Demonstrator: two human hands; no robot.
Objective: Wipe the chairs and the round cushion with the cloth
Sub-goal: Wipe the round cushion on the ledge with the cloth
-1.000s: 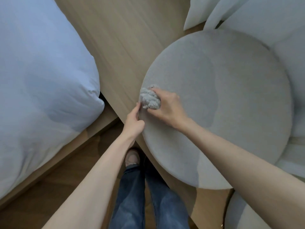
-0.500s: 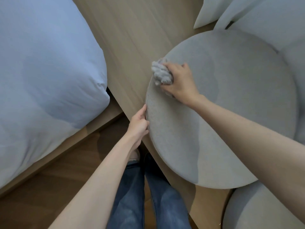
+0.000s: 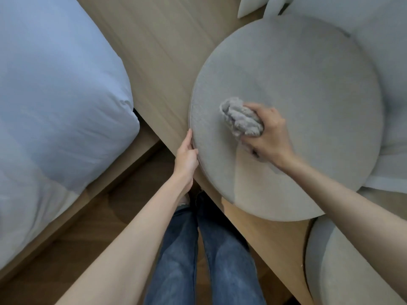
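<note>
No legible text, label, brand or number anywhere.

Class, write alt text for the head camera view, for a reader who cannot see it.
A person's right hand presses a bunched grey cloth onto a round grey cushion, while the left hand rests against its rim. The cushion lies on a light wooden platform, with a white duvet to the left and the person's blue jeans below.

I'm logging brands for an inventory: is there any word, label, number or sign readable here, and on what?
None can be read. The round cushion, the cloth in the right hand, the bedding and the jeans show no print.
A small dark tab at the cushion's far rim is too small to read.
</note>
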